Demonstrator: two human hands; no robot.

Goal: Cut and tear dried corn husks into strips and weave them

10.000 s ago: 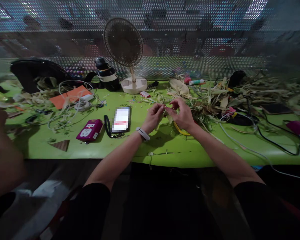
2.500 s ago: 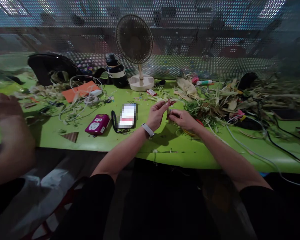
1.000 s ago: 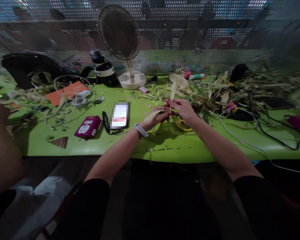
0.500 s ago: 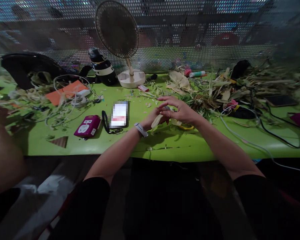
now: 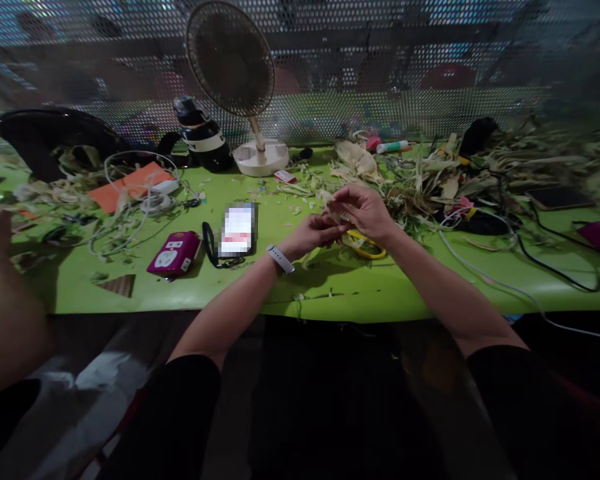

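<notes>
The left hand (image 5: 316, 235) and right hand (image 5: 366, 212) meet over the green tabletop (image 5: 220, 290), fingers bent inward and pinching a pale husk strip (image 5: 334, 208) between them; its lower end is hidden by the fingers. Just below the right hand lies a yellow-handled tool (image 5: 373, 248), partly covered. Beyond the hands sits a pale dried husk (image 5: 360, 163), and a heap of shredded leaves (image 5: 430, 193) spreads to the right of them. Left of the hands are a phone (image 5: 237, 230) and, farther out, a purple box (image 5: 175, 255). A fan (image 5: 260, 158) stands beyond the left hand, beside a black bottle (image 5: 205, 143).
</notes>
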